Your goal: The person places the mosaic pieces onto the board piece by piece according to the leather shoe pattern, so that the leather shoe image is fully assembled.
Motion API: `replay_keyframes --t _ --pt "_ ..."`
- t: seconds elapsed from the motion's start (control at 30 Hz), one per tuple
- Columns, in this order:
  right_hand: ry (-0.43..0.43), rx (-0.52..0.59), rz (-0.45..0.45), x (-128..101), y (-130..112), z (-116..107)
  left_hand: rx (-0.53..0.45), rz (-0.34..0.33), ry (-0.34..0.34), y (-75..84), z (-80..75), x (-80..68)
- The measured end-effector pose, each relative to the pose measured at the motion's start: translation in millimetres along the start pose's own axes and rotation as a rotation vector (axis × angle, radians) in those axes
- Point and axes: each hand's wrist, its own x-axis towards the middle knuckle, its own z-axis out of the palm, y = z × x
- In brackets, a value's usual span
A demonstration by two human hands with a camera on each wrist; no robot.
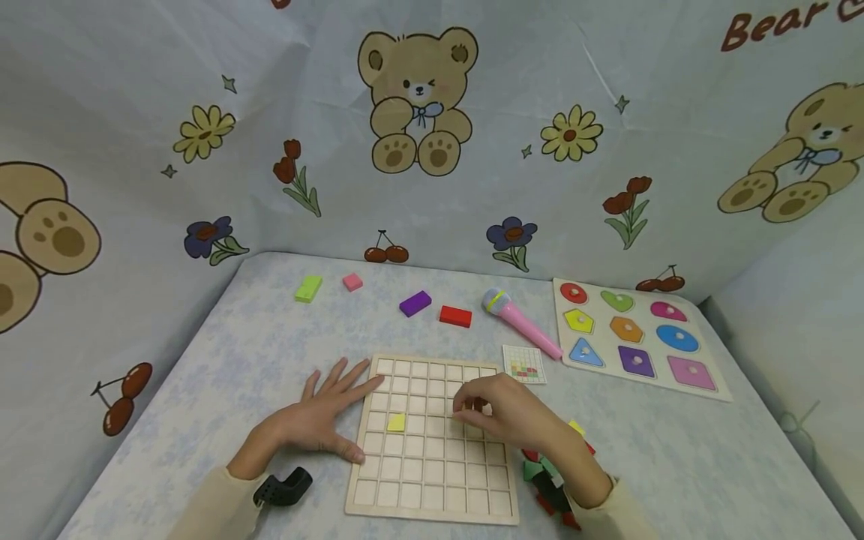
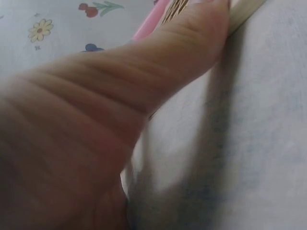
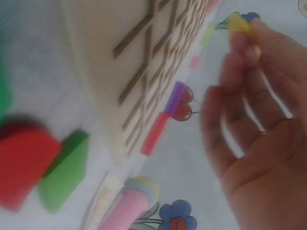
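A wooden grid board (image 1: 432,516) lies on the table, with one yellow square tile (image 1: 396,423) in a cell toward its left side. My left hand (image 1: 317,420) is spread flat at the board's left edge, thumb and fingertips touching the frame. Over the right part of the grid, my right hand (image 1: 502,409) pinches a small yellow piece (image 3: 241,25) between thumb and fingertips, as the right wrist view shows. In the head view the fingers hide that piece. Beside the board's right edge, partly under my right forearm, lie several red, green and yellow pieces (image 1: 538,472).
Behind the board lie a lime block (image 1: 308,289), a pink block (image 1: 352,282), a purple block (image 1: 415,303) and a red block (image 1: 455,316). A small pattern card (image 1: 525,358), a pink toy microphone (image 1: 529,330) and a shape puzzle board (image 1: 594,307) are at the right.
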Motion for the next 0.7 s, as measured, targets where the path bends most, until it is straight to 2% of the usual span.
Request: replay_keyframes --t 0.17,0.43,0.7 --pt "-0.028 -0.06 0.047 9 -3 7 0.005 0.001 0.001 1.2 -0.5 0.6" --pt "-0.014 -0.08 0.087 16 -9 15 0.004 -0.002 0.001 2.0 -1.0 0.1" --pt "-0.086 -0.098 0.088 23 -12 22 -0.008 -0.016 -0.004 0.2 2.1 2.1"
